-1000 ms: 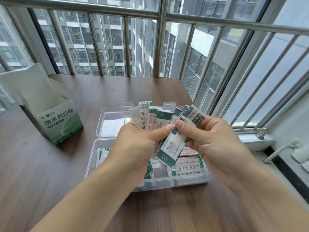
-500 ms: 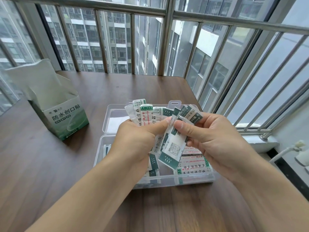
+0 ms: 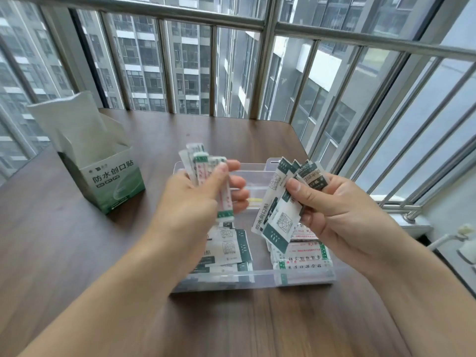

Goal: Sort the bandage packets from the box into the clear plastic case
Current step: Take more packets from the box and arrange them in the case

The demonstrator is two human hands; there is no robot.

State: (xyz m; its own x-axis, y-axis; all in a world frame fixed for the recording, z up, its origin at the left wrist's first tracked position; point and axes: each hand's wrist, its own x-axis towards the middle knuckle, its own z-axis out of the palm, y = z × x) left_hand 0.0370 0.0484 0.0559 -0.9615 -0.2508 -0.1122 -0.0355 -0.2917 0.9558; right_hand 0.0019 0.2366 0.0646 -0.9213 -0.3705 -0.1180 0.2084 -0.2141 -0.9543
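My left hand [image 3: 195,202] grips a fan of white bandage packets with red print [image 3: 203,166] above the left half of the clear plastic case [image 3: 257,282]. My right hand [image 3: 342,212] pinches several white and dark green packets [image 3: 279,215] above the case's right half. More packets lie inside the case: green-edged ones [image 3: 226,248] on the left, red-printed ones [image 3: 304,256] on the right. The open white and green bandage box [image 3: 113,181] stands on the table to the left of the case.
The case's open lid [image 3: 255,171] lies flat behind it on the brown wooden table [image 3: 77,253]. A metal window railing [image 3: 270,29] runs along the table's far and right sides. A white fixture [image 3: 463,243] sits low at the right edge.
The single bunch of packets held between both hands has been split. My left hand moved left with the red-printed packets, and my right hand keeps the green ones.
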